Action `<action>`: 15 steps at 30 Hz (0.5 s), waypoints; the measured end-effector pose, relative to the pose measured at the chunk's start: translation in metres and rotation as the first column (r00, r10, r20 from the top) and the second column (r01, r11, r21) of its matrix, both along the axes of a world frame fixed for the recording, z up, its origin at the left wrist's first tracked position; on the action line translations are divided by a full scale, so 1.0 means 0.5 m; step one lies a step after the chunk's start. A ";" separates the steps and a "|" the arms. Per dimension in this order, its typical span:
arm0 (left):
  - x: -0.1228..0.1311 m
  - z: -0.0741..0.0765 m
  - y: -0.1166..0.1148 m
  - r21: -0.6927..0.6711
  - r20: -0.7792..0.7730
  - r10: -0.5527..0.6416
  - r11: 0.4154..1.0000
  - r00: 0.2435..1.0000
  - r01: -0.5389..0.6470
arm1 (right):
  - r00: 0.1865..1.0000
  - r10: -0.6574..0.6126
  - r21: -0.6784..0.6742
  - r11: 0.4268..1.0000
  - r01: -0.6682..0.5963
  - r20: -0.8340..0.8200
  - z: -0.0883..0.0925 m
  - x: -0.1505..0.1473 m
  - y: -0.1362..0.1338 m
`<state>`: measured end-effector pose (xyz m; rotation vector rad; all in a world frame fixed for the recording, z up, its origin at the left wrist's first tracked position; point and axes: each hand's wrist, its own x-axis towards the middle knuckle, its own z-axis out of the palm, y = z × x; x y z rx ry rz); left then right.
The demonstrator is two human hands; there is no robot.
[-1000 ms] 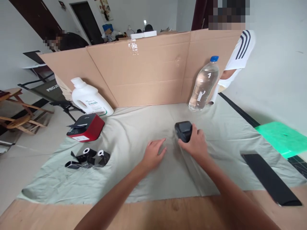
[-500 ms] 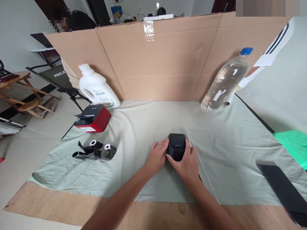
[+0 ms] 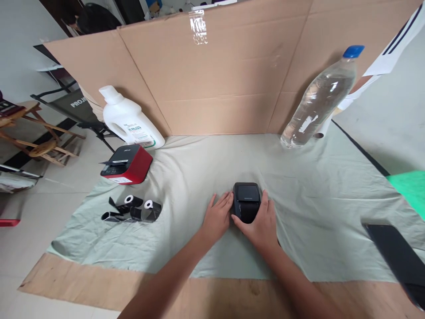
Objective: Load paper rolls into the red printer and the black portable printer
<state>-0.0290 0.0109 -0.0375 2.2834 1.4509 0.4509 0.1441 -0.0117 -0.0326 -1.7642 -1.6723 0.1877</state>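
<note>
A small black box-shaped device (image 3: 247, 201), which looks like a compact receipt printer, stands on the cloth in front of me. Its top panel looks closed over a dark glossy front part. My right hand (image 3: 260, 221) spans it, thumb at the near left corner and fingers along the right side. Against its left side lie the stretched fingers of my left hand (image 3: 217, 217). To the left are rolls of black paper (image 3: 133, 200), one with a loose strip. Behind them sits a red and black printer (image 3: 131, 164). The underside of the black device is hidden.
A cardboard panel (image 3: 219, 79) closes off the back. A white detergent bottle (image 3: 129, 119) and a clear water bottle (image 3: 318, 102) lean against it. A dark phone (image 3: 395, 252) lies at the right. Green-grey cloth (image 3: 186, 177) covers the wooden table (image 3: 83, 279).
The view has tilted down slightly. Both hands stay at the black device, with almost the same hold; the other things on the table have not moved.
</note>
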 end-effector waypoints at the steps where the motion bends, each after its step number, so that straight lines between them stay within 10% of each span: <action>1: -0.001 0.000 0.001 -0.012 0.012 0.002 1.000 1.000 -0.002 | 1.000 0.002 0.004 1.000 -0.002 -0.005 -0.001 0.000 0.000; 15: -0.018 0.021 0.019 -0.253 0.281 0.102 0.967 0.954 -0.029 | 0.924 0.061 0.100 0.995 -0.025 -0.377 -0.004 0.037 0.005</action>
